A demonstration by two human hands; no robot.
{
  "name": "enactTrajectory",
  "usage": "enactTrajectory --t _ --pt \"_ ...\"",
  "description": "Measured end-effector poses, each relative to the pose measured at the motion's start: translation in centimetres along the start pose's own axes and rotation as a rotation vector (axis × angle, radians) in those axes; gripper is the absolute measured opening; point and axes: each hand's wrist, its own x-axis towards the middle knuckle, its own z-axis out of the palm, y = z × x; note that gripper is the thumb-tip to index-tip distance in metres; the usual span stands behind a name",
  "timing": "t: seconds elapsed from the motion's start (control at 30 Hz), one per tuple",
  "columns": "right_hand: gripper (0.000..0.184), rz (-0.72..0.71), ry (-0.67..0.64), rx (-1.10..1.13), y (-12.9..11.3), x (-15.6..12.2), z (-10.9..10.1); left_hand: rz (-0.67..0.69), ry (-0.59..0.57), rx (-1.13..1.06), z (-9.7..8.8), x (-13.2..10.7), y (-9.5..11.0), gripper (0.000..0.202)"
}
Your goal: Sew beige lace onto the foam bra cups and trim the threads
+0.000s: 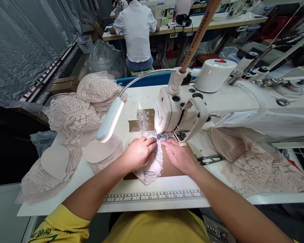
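Note:
A piece of pale beige lace fabric (pixel 155 163) with a smooth light layer lies under the head of the white sewing machine (pixel 167 111). My left hand (pixel 140 153) is on its left side, fingers curled down onto the fabric close to the needle area. On the other side, my right hand (pixel 179 155) lies low beside the presser foot, its fingers stretched toward the fabric's right edge. The fingertips of both hands are close together there. The needle itself is too small to make out.
Stacked lace pieces (pixel 78 114) and smooth beige cup pieces (pixel 55 162) lie at left. More lace (pixel 263 165) is at right, near black scissors-like snips (pixel 211 159). A lamp (pixel 110 119) arches over the table. A ruler strip (pixel 154 197) runs along the front; a person (pixel 136 32) sits ahead.

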Motion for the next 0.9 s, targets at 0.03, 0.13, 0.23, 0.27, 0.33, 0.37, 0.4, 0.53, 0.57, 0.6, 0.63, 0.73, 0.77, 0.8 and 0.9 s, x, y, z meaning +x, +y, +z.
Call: enactTrajectory --t 0.03,0.13,0.23,0.27,0.33,0.37,0.4,0.53,0.57,0.6,0.63,0.73,0.77,0.8,0.9 --pt "0.039 0.000 0.001 0.002 0.01 -0.02 0.02 0.007 -0.007 0.012 0.13 0.07 0.04 0.042" --pt "0.038 -0.001 0.009 0.004 0.02 -0.05 0.07 0.006 -0.022 0.029 0.29 0.24 0.14 0.046" --pt "0.037 -0.014 0.015 0.009 0.03 -0.16 0.10 0.007 -0.023 0.031 0.19 0.28 0.10 0.049" --pt "0.036 -0.026 0.013 0.014 0.03 -0.22 0.11 0.009 -0.022 0.025 0.12 0.25 0.03 0.049" --pt "0.034 -0.067 0.008 0.025 0.04 -0.37 0.12 0.013 -0.012 0.000 -0.07 0.14 -0.21 0.046" --pt "0.033 -0.089 0.006 0.028 0.05 -0.44 0.13 0.012 -0.001 -0.015 -0.17 0.06 -0.35 0.044" --pt "0.032 -0.109 0.004 0.028 0.04 -0.50 0.13 0.010 0.013 -0.028 -0.24 -0.01 -0.48 0.043" --pt "0.032 -0.132 -0.018 0.002 -0.08 -0.51 0.04 0.023 0.059 -0.024 -0.18 -0.15 -0.66 0.040" --pt "0.032 -0.132 -0.023 -0.007 -0.12 -0.48 0.01 0.034 0.060 -0.017 -0.10 -0.12 -0.60 0.040" --pt "0.032 -0.133 -0.025 -0.014 -0.17 -0.44 -0.01 0.041 0.056 -0.011 -0.01 -0.07 -0.52 0.040" --pt "0.032 -0.135 -0.027 -0.019 -0.20 -0.41 -0.01 0.043 0.049 -0.006 0.07 -0.01 -0.43 0.040" --pt "0.032 -0.129 -0.027 -0.034 -0.25 -0.35 0.07 0.032 0.020 0.000 0.22 0.26 -0.29 0.041" --pt "0.033 -0.124 -0.025 -0.042 -0.24 -0.35 0.12 0.027 0.013 0.000 0.24 0.34 -0.31 0.042" --pt "0.033 -0.119 -0.024 -0.050 -0.23 -0.35 0.17 0.023 0.009 0.000 0.24 0.41 -0.36 0.043" --pt "0.035 -0.113 -0.016 -0.056 -0.18 -0.40 0.27 0.031 0.015 -0.002 0.03 0.44 -0.76 0.043"
